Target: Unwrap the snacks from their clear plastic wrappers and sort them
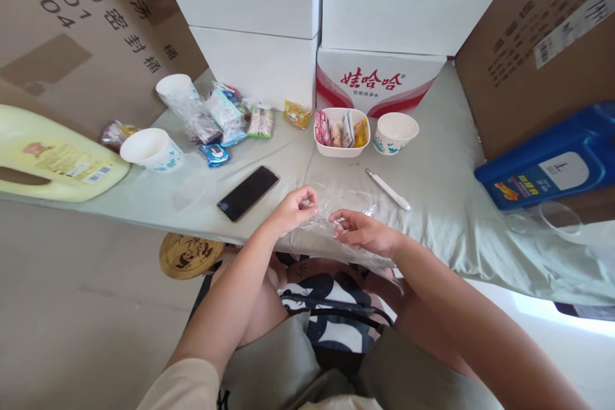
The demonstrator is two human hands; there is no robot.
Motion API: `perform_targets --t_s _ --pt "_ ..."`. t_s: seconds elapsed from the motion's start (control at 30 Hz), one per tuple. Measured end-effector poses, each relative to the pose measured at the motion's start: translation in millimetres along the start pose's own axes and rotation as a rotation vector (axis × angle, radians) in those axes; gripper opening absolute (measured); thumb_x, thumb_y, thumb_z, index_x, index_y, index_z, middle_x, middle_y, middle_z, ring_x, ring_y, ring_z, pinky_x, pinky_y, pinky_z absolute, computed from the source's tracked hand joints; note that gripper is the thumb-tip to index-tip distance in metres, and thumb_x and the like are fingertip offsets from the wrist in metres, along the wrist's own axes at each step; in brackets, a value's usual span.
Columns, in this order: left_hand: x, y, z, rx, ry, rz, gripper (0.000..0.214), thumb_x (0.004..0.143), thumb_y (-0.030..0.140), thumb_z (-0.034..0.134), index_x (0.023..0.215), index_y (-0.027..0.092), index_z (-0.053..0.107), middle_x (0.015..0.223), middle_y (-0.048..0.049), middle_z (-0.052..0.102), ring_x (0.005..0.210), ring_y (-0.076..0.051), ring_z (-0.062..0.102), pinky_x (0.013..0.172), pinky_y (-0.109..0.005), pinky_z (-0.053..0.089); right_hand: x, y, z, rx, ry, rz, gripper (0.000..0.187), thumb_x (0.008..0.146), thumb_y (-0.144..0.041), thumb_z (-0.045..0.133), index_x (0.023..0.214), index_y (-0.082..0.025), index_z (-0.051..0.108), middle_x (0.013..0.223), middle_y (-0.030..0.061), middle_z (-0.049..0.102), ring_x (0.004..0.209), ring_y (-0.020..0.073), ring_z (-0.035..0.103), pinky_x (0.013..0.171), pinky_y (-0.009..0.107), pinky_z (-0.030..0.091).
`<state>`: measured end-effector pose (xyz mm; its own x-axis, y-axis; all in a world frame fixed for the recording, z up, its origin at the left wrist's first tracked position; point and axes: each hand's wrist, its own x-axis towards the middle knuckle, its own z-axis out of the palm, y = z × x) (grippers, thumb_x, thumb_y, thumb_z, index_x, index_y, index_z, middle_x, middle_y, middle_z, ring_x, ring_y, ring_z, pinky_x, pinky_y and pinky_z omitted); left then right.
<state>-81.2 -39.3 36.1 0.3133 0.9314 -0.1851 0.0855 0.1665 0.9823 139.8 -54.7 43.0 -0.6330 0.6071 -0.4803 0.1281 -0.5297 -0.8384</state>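
Note:
Both my hands hold a clear plastic bag [343,205] at the near edge of the cloth-covered table [432,192]. My left hand [293,208] pinches the bag's left edge with closed fingers. My right hand [362,230] pinches its right side, fingers curled. The bag looks crumpled and hangs partly over the table edge toward my lap. A white pen [388,189] lies just beyond the bag, and a black phone [247,192] lies to its left.
A white rectangular bowl [341,148] holds several snack packets, with a white paper bowl [395,132] beside it. Two paper cups [152,149] [173,86] and loose snack packets [225,118] lie at the left. A yellow jug [52,163] and blue jug [552,160] flank the table; boxes [379,80] stand behind.

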Motion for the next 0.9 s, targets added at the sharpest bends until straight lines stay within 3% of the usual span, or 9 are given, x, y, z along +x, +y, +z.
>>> perform_targets --t_s 0.17,0.3,0.4,0.53,0.63,0.73,0.9 --pt "-6 7 -0.6 -0.027 0.079 -0.016 0.036 0.067 0.033 0.079 0.076 0.019 0.046 0.069 0.0082 0.042 0.053 -0.003 0.032 0.052 -0.019 0.023 -4 7 -7 -0.121 0.001 -0.012 0.023 0.063 -0.027 0.068 0.081 -0.020 0.057 0.059 -0.0084 0.042 0.056 0.0079 0.037 0.056 0.025 0.028" --pt "-4 3 -4.4 -0.071 0.104 -0.002 0.035 0.066 0.030 0.079 0.076 0.018 0.048 0.069 0.0080 0.042 0.052 -0.003 0.032 0.050 -0.018 0.022 -7 10 -10 -0.157 0.038 -0.011 0.020 0.062 -0.024 0.062 0.073 -0.022 0.046 0.063 -0.0064 0.050 0.060 0.0097 0.046 0.061 0.026 0.036" --pt "1 -4 -10.9 -0.124 0.151 0.014 0.035 0.063 0.028 0.080 0.075 0.019 0.049 0.068 0.0081 0.043 0.050 -0.003 0.031 0.047 -0.018 0.021 -17 11 -16 -0.199 0.076 0.011 0.023 0.060 -0.021 0.060 0.080 -0.023 0.049 0.075 -0.0046 0.059 0.058 0.0095 0.050 0.057 0.026 0.038" --pt "5 -7 -19.7 -0.210 0.315 0.046 0.036 0.063 0.028 0.080 0.080 0.020 0.050 0.070 0.0082 0.044 0.048 -0.002 0.029 0.043 -0.018 0.020 -41 12 -34 -0.253 0.278 -0.046 0.034 0.062 -0.023 0.063 0.096 -0.022 0.060 0.084 -0.0007 0.066 0.063 0.0113 0.054 0.059 0.027 0.042" --pt "7 -7 -22.9 -0.213 0.407 0.050 0.035 0.063 0.027 0.080 0.087 0.020 0.055 0.075 0.0066 0.049 0.048 -0.002 0.033 0.042 -0.018 0.020 -52 18 -45 -0.244 0.493 -0.161 0.025 0.068 -0.031 0.070 0.091 -0.021 0.064 0.079 0.0006 0.067 0.063 0.0122 0.054 0.061 0.029 0.044" --pt "9 -8 -22.1 -0.162 0.455 -0.007 0.033 0.064 0.031 0.080 0.084 0.018 0.058 0.067 0.0066 0.048 0.047 -0.003 0.035 0.041 -0.018 0.022 -49 27 -48 -0.117 0.670 -0.311 0.025 0.072 -0.042 0.075 0.081 -0.022 0.064 0.076 0.0011 0.067 0.066 0.0130 0.058 0.066 0.030 0.048" --pt "10 -8 -16.7 -0.148 0.479 0.012 0.032 0.067 0.038 0.079 0.076 0.018 0.056 0.062 0.0056 0.052 0.045 -0.004 0.037 0.041 -0.019 0.023 -30 36 -45 0.135 0.785 -0.523 0.039 0.072 -0.057 0.078 0.079 -0.024 0.059 0.068 -0.0023 0.063 0.067 0.0130 0.063 0.071 0.030 0.054"
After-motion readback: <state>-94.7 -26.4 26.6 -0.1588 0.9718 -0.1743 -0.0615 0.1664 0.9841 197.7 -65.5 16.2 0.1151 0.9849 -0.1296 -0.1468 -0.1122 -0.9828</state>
